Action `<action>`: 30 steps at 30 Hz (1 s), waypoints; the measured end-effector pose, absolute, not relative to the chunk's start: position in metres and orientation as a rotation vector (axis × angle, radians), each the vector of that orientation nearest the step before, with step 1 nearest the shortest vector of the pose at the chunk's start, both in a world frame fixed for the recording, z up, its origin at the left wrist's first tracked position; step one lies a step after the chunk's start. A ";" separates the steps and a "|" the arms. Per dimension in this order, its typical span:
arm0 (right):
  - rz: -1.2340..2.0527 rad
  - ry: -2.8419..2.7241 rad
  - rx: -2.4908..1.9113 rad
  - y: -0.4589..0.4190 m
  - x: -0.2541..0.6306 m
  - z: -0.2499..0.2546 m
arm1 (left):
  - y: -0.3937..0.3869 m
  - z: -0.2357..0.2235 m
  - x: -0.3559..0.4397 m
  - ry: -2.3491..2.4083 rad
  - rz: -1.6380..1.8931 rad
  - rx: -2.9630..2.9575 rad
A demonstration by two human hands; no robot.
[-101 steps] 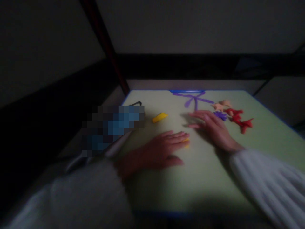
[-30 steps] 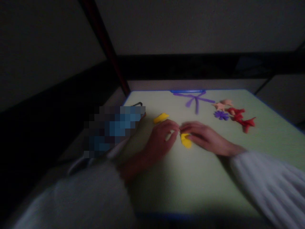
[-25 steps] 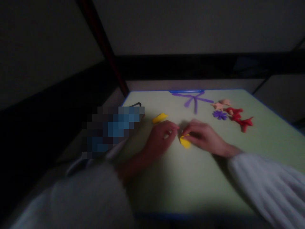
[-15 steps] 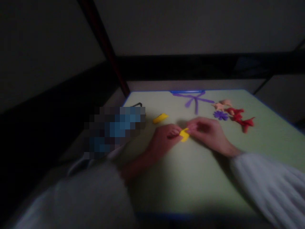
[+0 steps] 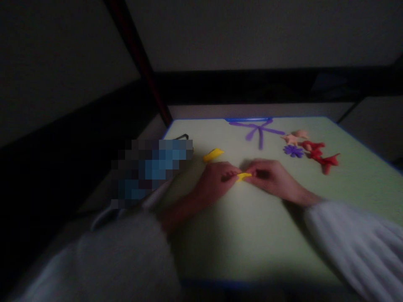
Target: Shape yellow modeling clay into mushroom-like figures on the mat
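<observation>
A small piece of yellow modelling clay (image 5: 243,177) is pinched between both hands above the middle of the table. My left hand (image 5: 217,179) has its thumb and fingertips closed on the left side of it. The right side is gripped by my right hand (image 5: 272,176), fingers bent and pressed together. The clay looks thin and slightly curved from here, and the fingers hide its ends. Just beyond my left hand lies a thicker yellow clay lump (image 5: 213,155), flat on the table.
Purple clay strips (image 5: 260,136) lie at the far side of the pale green table (image 5: 252,239). To the right sit a purple flower shape (image 5: 293,151), peach star-like shapes (image 5: 291,139) and red clay pieces (image 5: 315,154). A pixelated bluish area (image 5: 160,165) borders the left edge.
The yellow clay between my fingers has turned from a broad, rounded face to a thinner, flatter outline. My right hand has shifted slightly downward. The pieces on the table have stayed in place.
</observation>
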State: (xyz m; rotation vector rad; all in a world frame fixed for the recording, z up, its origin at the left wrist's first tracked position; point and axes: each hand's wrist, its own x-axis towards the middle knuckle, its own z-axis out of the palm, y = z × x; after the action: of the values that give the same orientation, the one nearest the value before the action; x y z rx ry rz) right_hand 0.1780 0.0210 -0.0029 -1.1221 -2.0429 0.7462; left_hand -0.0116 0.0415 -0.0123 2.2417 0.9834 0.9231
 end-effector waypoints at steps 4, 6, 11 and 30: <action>0.714 -2.081 -1.100 0.022 0.178 -0.002 | 0.040 -0.009 -0.011 1.021 0.851 2.234; 0.697 -2.094 -1.100 0.023 0.178 -0.003 | 0.040 -0.007 -0.011 1.039 0.806 2.226; 0.700 -2.123 -1.088 0.023 0.179 -0.004 | 0.042 -0.007 -0.010 1.056 0.770 2.190; 0.821 -2.030 -1.146 0.023 0.177 -0.009 | 0.044 -0.010 -0.007 1.075 0.815 2.016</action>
State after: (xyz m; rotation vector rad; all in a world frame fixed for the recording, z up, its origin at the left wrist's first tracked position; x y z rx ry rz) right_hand 0.1773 0.0232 -0.0093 -1.1458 -2.0302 0.8206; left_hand -0.0073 0.0443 -0.0100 2.0163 1.0754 0.8153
